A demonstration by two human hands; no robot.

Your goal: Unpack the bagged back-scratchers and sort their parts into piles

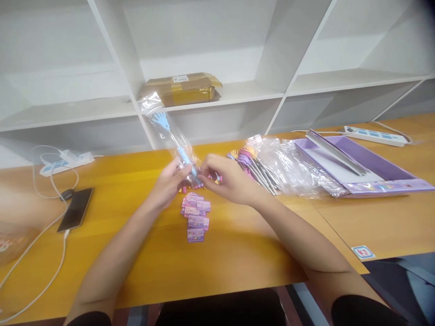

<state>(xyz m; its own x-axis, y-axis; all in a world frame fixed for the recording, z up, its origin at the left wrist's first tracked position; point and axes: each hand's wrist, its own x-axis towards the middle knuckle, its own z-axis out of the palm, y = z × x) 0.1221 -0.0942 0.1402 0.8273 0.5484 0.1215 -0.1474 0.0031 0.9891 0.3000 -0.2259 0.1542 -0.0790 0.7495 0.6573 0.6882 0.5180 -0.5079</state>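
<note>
A light blue back scratcher (184,155) with a hand-shaped head stands tilted inside a clear plastic bag (175,140). My left hand (170,183) is closed round its lower handle through the bag. With thumb and fingers pinched, my right hand (229,179) grips the lower end of the bag. Small purple and pink printed cards (196,222) lie in a loose pile just below my hands. Several back scratchers (261,172) with coloured heads lie bunched to the right of my right hand. Small colourful pieces behind my fingers are partly hidden.
Clear plastic bags (295,167) lie beside a purple box (377,163) on the right. A phone (76,209) with white cables rests at left, near a power strip (66,163). Another power strip (375,136) sits behind the box. A taped cardboard package (183,89) occupies the shelf.
</note>
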